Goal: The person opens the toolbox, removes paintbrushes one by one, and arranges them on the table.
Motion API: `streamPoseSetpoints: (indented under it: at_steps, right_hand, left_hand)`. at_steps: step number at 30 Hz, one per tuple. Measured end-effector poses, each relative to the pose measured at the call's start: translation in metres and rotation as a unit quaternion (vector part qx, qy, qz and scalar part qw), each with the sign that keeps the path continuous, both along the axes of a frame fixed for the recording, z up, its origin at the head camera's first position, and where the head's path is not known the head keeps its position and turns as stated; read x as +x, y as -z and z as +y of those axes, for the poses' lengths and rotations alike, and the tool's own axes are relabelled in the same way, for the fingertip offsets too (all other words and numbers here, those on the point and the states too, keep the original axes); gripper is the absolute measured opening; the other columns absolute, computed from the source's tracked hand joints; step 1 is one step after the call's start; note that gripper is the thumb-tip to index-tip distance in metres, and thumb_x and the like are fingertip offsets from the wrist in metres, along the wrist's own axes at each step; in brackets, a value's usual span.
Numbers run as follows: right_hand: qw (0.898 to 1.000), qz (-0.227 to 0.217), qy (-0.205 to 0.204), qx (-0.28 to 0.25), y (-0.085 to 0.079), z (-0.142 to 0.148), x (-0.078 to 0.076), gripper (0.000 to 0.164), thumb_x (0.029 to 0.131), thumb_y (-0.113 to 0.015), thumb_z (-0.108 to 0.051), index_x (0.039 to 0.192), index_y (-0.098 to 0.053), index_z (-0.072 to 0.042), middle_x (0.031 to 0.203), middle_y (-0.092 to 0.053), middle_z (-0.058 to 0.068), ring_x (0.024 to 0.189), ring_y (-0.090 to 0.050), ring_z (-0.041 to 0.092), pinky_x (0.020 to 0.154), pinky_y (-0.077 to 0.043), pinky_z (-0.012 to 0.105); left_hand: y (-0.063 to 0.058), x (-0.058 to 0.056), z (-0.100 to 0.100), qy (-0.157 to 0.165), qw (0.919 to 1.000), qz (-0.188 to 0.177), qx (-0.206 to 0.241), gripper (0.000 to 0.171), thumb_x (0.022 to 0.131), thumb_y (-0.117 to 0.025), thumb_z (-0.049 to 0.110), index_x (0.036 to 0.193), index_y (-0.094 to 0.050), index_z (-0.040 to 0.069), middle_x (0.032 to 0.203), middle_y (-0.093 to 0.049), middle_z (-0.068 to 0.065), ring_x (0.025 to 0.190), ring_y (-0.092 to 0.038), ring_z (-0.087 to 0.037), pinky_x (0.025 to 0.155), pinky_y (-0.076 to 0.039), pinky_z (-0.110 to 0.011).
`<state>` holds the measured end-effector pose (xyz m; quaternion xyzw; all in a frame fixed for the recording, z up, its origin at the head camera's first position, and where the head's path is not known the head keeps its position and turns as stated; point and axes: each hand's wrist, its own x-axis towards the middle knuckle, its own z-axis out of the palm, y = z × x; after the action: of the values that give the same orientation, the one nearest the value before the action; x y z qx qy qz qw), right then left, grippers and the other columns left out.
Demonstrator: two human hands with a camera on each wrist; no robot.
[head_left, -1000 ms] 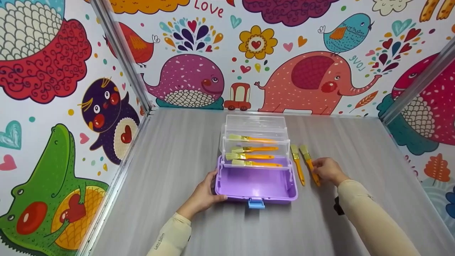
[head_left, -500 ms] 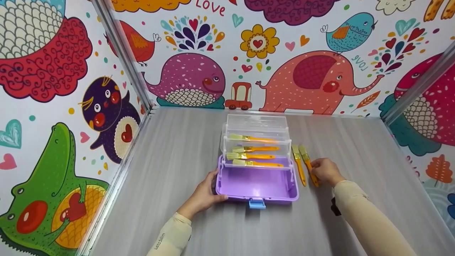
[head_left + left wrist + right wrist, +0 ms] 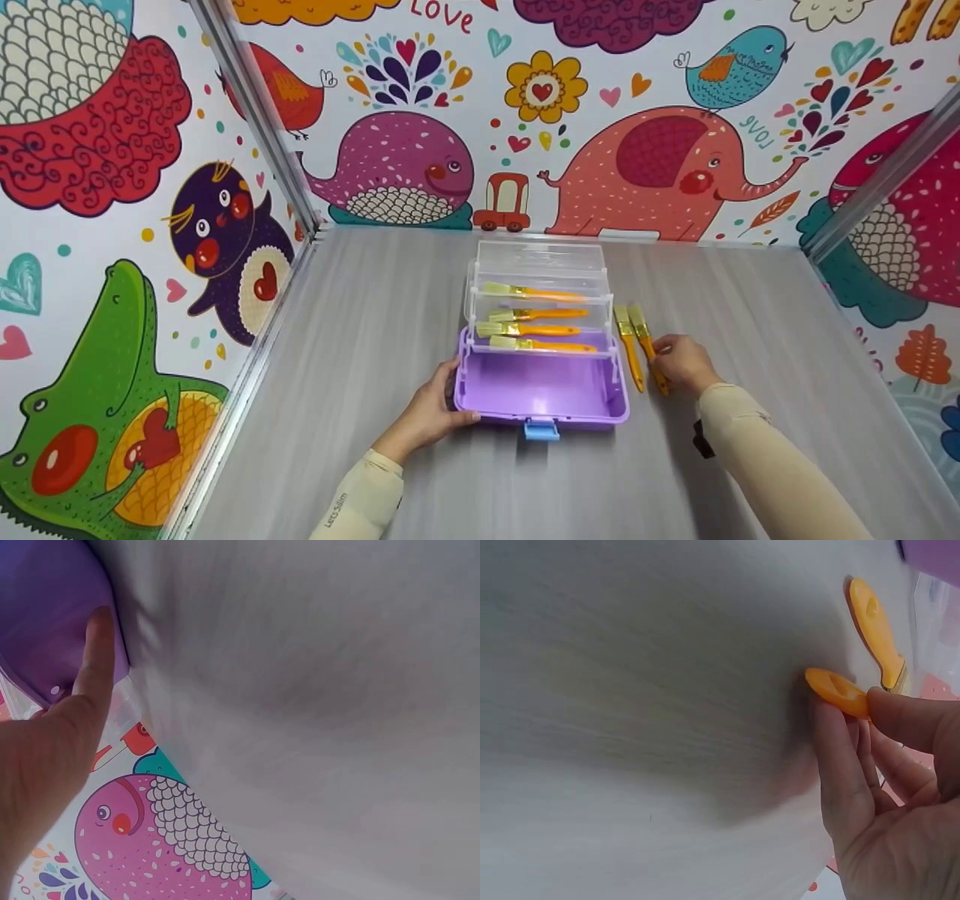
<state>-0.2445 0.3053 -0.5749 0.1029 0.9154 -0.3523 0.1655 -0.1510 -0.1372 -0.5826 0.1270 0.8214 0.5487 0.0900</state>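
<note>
A purple storage box (image 3: 541, 386) stands with its lid back and clear trays (image 3: 546, 300) raised. Several paintbrushes (image 3: 532, 330) with orange handles lie across those trays. My left hand (image 3: 426, 409) holds the box's front left corner, its thumb (image 3: 97, 645) straight along the purple wall. To the right of the box, my right hand (image 3: 686, 364) pinches the orange handle of a paintbrush (image 3: 836, 691) between thumb and fingers, low over the table. Another paintbrush (image 3: 630, 349) lies between that one and the box, bristles pointing away from me.
The grey table (image 3: 360, 300) runs back to a wall (image 3: 645, 67) printed with cartoon animals. Metal corner posts (image 3: 259, 120) stand at the sides. A blue latch (image 3: 541, 430) juts from the box's front.
My right hand has shifted slightly left, bringing the brush handle nearer the other loose paintbrush. My left hand and the box have stayed put.
</note>
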Motion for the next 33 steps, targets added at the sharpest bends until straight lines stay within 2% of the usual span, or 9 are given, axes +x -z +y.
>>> streamPoseSetpoints:
  at_steps: [12, 16, 22, 28, 33]
  right_hand:
    - [1.0, -0.006, 0.015, 0.01, -0.0023, -0.0023, 0.0031, 0.038, 0.086, -0.062, -0.005, 0.123, -0.059, 0.007, 0.106, -0.062, 0.02, 0.076, -0.061, 0.025, 0.057, -0.055, 0.031]
    - [1.0, 0.0, 0.017, 0.013, -0.0027, -0.0019, 0.0048, 0.035, 0.085, -0.063, -0.005, 0.118, -0.06, 0.007, 0.1, -0.063, 0.018, 0.072, -0.061, 0.025, 0.055, -0.054, 0.031]
    - [1.0, 0.014, 0.014, 0.018, -0.0024, -0.0008, 0.0069, 0.027, 0.089, -0.066, -0.008, 0.111, -0.062, 0.006, 0.089, -0.064, 0.016, 0.066, -0.061, 0.023, 0.052, -0.053, 0.031]
    - [0.999, 0.034, 0.011, 0.03, -0.001, 0.0, 0.0066, 0.026, 0.087, -0.066, -0.006, 0.109, -0.064, 0.007, 0.089, -0.066, 0.016, 0.065, -0.06, 0.021, 0.052, -0.054, 0.03]
    - [1.0, 0.011, 0.026, 0.005, 0.0017, 0.0, 0.0059, 0.025, 0.088, -0.065, -0.004, 0.11, -0.062, 0.007, 0.091, -0.064, 0.016, 0.066, -0.061, 0.021, 0.053, -0.055, 0.031]
  left_hand:
    - [0.0005, 0.0004, 0.0001, -0.003, 0.9999, -0.01, 0.005, 0.097, 0.075, -0.086, 0.01, 0.151, -0.027, -0.003, 0.146, -0.043, -0.03, 0.126, -0.052, -0.04, 0.11, -0.038, -0.049]
    - [-0.0003, 0.0005, 0.0001, -0.005, 0.9999, -0.009, 0.002, 0.097, 0.074, -0.087, 0.009, 0.15, -0.028, -0.002, 0.144, -0.045, -0.03, 0.124, -0.053, -0.04, 0.109, -0.038, -0.05]
    - [0.0009, 0.0006, -0.0004, -0.002, 0.9999, -0.01, 0.006, 0.096, 0.074, -0.086, 0.009, 0.15, -0.028, -0.002, 0.145, -0.044, -0.03, 0.124, -0.054, -0.041, 0.108, -0.04, -0.049]
    - [0.0022, -0.0001, -0.0006, 0.0, 1.0, -0.007, 0.005, 0.097, 0.075, -0.086, 0.008, 0.151, -0.027, -0.002, 0.147, -0.042, -0.03, 0.127, -0.051, -0.041, 0.107, -0.04, -0.048]
    - [0.001, -0.0006, -0.0004, -0.003, 0.9998, -0.021, 0.005, 0.098, 0.075, -0.086, 0.009, 0.152, -0.027, 0.0, 0.148, -0.041, -0.028, 0.126, -0.052, -0.039, 0.108, -0.041, -0.047]
